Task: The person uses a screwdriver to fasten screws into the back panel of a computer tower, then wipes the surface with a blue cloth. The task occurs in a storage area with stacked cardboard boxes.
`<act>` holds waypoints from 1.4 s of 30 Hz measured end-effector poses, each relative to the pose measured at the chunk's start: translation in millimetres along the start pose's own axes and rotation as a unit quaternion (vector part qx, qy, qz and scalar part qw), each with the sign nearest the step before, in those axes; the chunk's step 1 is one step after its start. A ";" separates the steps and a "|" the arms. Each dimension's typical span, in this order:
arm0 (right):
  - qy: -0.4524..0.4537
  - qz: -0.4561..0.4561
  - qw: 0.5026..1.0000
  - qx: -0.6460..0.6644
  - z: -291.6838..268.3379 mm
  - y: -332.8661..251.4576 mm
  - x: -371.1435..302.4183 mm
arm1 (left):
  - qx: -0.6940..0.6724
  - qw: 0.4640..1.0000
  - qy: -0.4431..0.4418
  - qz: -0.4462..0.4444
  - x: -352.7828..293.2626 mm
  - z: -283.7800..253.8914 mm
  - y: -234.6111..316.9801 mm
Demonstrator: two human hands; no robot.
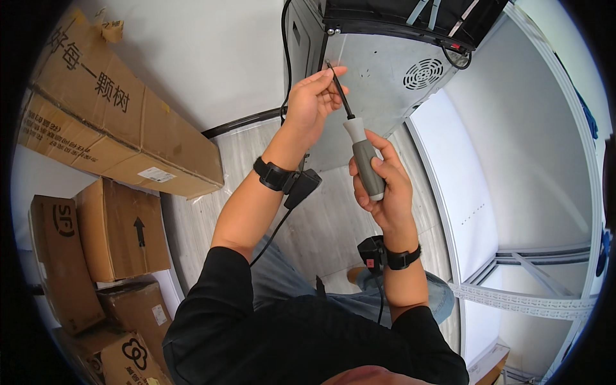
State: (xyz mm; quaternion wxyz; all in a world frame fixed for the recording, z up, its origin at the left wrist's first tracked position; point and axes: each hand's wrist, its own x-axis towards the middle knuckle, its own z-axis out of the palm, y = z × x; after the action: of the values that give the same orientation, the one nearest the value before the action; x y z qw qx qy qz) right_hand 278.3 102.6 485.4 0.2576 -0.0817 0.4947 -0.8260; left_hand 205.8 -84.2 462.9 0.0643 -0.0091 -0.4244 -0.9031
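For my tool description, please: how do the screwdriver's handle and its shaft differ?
The handle is thick and grey; the shaft is thin and dark. The right hand grips the handle; the left hand is at the shaft, near its tip. Both belong to one screwdriver.

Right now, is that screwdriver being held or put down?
Held: the screwdriver has the right-hand grip wrapped around its grey handle, and the left-hand grip is at its dark shaft.
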 end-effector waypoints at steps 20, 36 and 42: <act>0.053 -0.036 0.983 -0.173 17.4 -4.7 -3.8 | 0.022 0.999 0.000 -0.027 -5.2 3.2 8.2; 0.080 -0.294 0.811 -0.500 14.2 6.8 3.8 | 0.067 0.996 0.017 -0.056 -6.0 3.6 18.9; -0.118 0.011 0.991 0.069 4.5 5.1 5.3 | 0.047 0.997 0.029 -0.052 -10.3 5.2 24.1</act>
State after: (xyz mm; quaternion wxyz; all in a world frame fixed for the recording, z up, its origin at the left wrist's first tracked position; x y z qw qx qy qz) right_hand 277.3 94.5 482.7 0.3277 -0.1550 0.4033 -0.8402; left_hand 218.8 -94.3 484.0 0.0297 0.0425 -0.4638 -0.8844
